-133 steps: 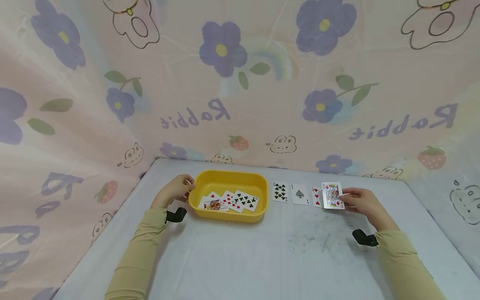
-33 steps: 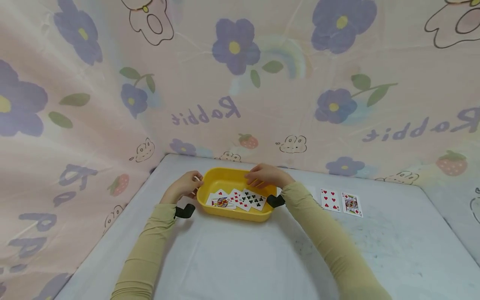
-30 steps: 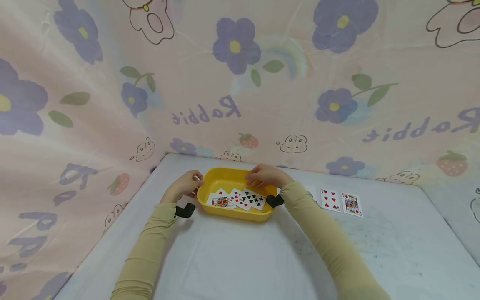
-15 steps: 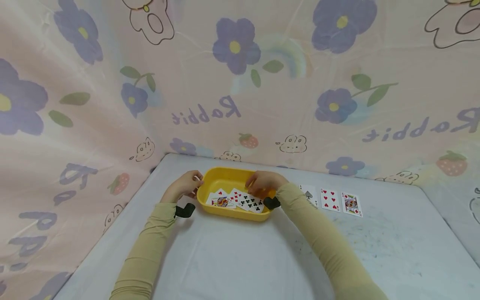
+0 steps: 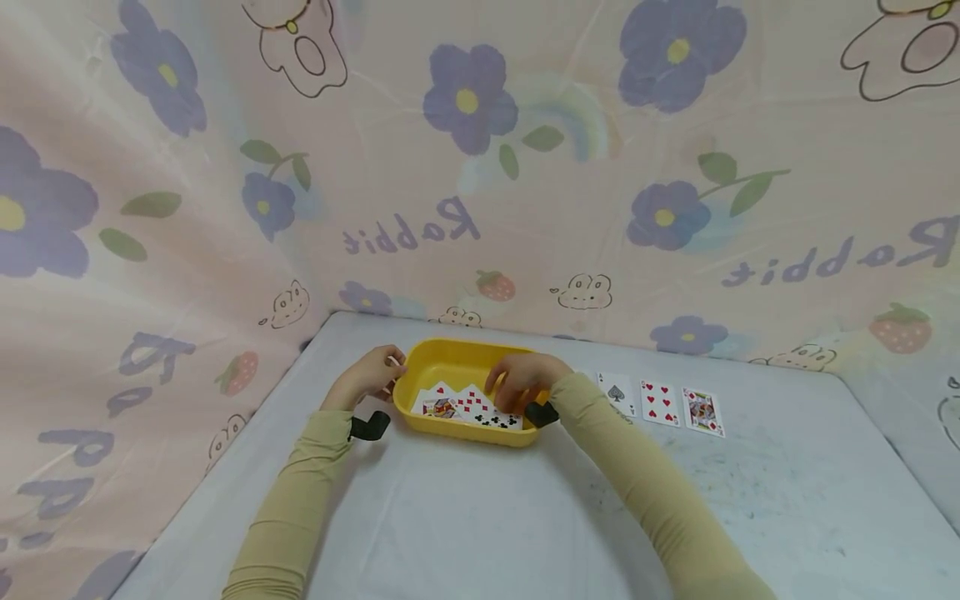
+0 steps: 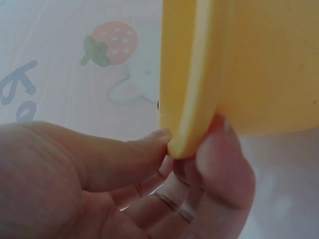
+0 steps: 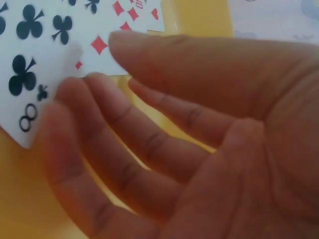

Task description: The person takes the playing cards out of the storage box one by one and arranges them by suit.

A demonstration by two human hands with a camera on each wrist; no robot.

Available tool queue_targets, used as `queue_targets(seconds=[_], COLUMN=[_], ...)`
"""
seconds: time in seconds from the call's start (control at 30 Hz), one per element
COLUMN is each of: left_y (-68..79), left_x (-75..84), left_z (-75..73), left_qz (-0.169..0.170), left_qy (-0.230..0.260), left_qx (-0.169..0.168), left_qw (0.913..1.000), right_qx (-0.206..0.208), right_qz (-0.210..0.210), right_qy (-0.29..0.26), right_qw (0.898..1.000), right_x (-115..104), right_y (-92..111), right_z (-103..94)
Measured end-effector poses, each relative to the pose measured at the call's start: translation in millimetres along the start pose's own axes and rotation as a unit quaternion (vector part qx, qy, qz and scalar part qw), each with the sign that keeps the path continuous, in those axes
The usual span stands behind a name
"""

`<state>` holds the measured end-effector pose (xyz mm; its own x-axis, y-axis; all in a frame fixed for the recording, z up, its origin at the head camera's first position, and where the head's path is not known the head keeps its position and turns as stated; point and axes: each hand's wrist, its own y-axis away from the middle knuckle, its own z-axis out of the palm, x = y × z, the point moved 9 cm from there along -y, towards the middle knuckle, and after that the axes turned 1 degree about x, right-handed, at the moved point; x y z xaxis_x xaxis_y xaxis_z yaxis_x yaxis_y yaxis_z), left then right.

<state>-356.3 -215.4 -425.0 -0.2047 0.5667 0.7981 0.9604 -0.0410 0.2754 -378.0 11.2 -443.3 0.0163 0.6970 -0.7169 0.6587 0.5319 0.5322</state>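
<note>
My left hand (image 5: 369, 373) pinches the left end of a yellow plastic tray (image 5: 442, 430); the left wrist view has the thumb and fingers on either side of its rim (image 6: 197, 89). Inside the tray lie overlapping playing cards: a face card (image 5: 439, 407), a heart card, a diamond card (image 5: 472, 402) and an eight of clubs (image 5: 495, 419). My right hand (image 5: 527, 377) is down in the tray's right end. In the right wrist view its loosely bent fingers reach the edge of the eight of clubs (image 7: 30, 74), and the thumb is held apart above the diamond card (image 7: 109, 59).
Right of the tray, an ace of spades (image 5: 617, 393), a six of hearts (image 5: 661, 403) and a king of diamonds (image 5: 703, 411) lie face up in a row on the white table (image 5: 465, 517). My right forearm covers part of the table beside the tray. A patterned cloth (image 5: 465, 233) hangs behind.
The right hand has laid the king of diamonds at the row's end and moved left into the tray. The eight of clubs has shifted toward the tray's front. The left hand keeps its grip.
</note>
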Motion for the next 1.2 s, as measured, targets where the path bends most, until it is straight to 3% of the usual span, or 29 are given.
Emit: queue_targets(seconds=[0.4, 0.6, 1.0, 1.2], left_y=[-0.8, -0.8, 2.0, 3.1], left_x=[2.6, 2.6, 1.4, 1.7], left_z=[2.5, 3.0, -0.5, 1.0], left_qz=[0.007, 0.005, 0.003, 0.003], left_qy=[-0.002, -0.005, -0.011, -0.007], left_qx=[-0.002, 0.001, 0.006, 0.0], left_qw=[1.0, 1.0, 0.9999, 1.0], right_qx=[-0.004, 0.007, 0.079, 0.126], right_qz=[-0.01, -0.03, -0.104, -0.123], right_qy=[0.081, 0.084, 0.021, -0.028], right_qw=[0.997, 0.996, 0.991, 0.984], right_x=[-4, -8, -18, -7], right_y=[1, 5, 44, 72], right_z=[-0.9, -7.8, -50.1, -71.5])
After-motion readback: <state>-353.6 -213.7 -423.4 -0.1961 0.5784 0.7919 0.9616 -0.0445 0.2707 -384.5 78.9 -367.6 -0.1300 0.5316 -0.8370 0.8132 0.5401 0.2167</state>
